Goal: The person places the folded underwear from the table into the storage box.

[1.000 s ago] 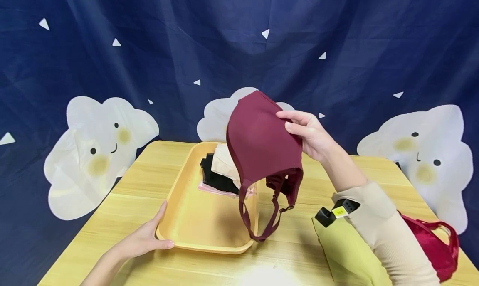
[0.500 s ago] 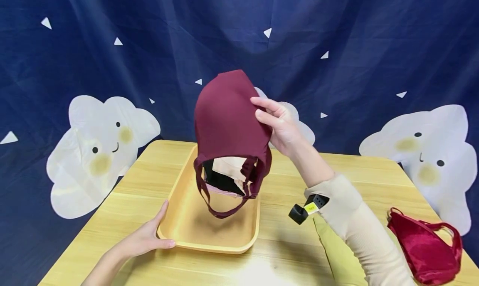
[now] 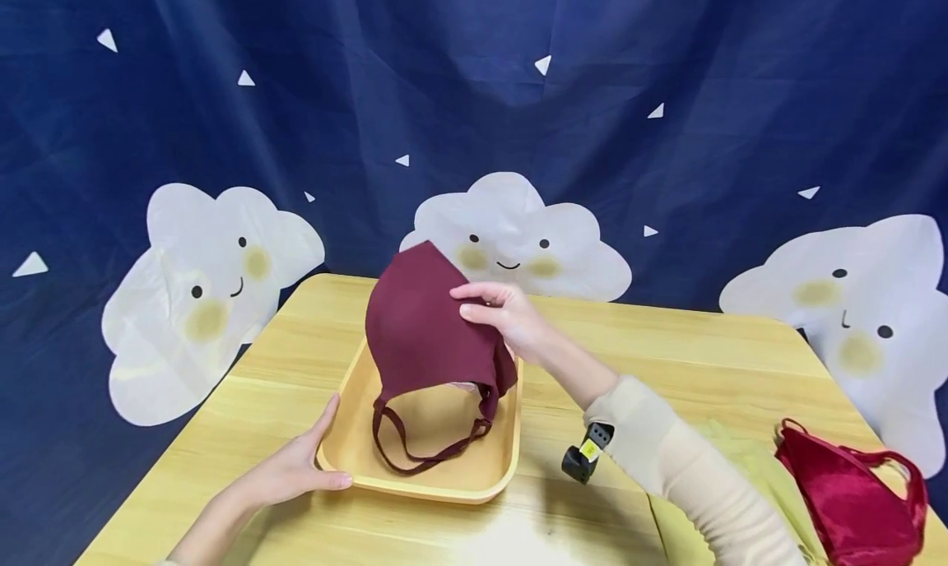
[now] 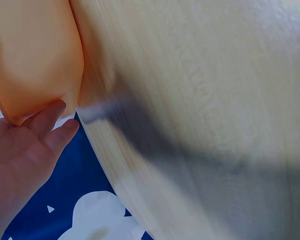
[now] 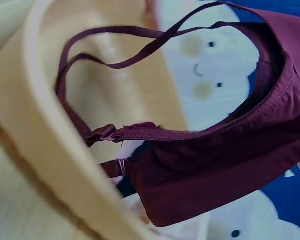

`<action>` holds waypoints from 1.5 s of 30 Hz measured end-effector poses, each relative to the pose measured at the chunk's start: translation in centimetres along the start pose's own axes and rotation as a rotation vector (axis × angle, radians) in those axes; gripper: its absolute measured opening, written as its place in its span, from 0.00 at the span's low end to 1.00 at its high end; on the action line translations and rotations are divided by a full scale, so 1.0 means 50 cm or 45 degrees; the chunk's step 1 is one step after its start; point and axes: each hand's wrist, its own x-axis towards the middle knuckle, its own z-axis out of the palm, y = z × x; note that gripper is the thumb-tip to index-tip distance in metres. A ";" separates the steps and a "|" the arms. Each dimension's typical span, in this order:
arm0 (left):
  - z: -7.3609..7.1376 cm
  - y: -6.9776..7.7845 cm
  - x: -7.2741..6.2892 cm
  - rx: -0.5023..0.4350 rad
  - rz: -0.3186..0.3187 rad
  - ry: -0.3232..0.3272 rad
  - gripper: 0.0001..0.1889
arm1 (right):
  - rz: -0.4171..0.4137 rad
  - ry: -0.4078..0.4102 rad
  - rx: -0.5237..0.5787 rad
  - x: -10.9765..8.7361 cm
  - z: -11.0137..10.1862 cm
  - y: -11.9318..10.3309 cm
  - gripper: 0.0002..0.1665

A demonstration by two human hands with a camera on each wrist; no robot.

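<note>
My right hand (image 3: 511, 323) pinches the side of a burgundy bra (image 3: 425, 327) between thumb and fingers. The bra hangs over the yellow tray (image 3: 415, 490), folded cup upward, its strap loop dangling inside the tray. In the right wrist view the bra's edge and strap sliders (image 5: 107, 132) show beside the tray rim (image 5: 50, 115). My left hand (image 3: 296, 467) rests on the tray's near left corner, thumb along the front and fingers spread along the left side. The left wrist view shows its fingertips against the tray wall (image 4: 40, 55). Folded clothes in the tray are mostly hidden behind the bra.
A shiny red bra (image 3: 852, 500) lies at the table's right edge. Beside it is a yellow-green garment (image 3: 763, 467), partly under my right sleeve (image 3: 681, 467). A blue curtain (image 3: 511, 72) with smiling clouds hangs behind the wooden table (image 3: 652, 344).
My right hand has carried the burgundy bra leftward over the tray, then lowered it so that the straps reach inside. My left hand has stayed at the tray corner.
</note>
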 end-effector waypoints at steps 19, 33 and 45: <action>-0.005 0.006 0.001 -0.048 -0.010 -0.035 0.58 | 0.162 -0.330 -0.443 -0.003 -0.025 0.105 0.13; 0.000 0.001 0.006 -0.040 -0.050 -0.045 0.59 | 0.159 -0.566 -0.713 -0.004 -0.005 0.155 0.08; -0.002 0.002 0.005 -0.026 -0.020 -0.028 0.59 | 0.091 -0.672 -0.966 0.011 0.019 0.174 0.08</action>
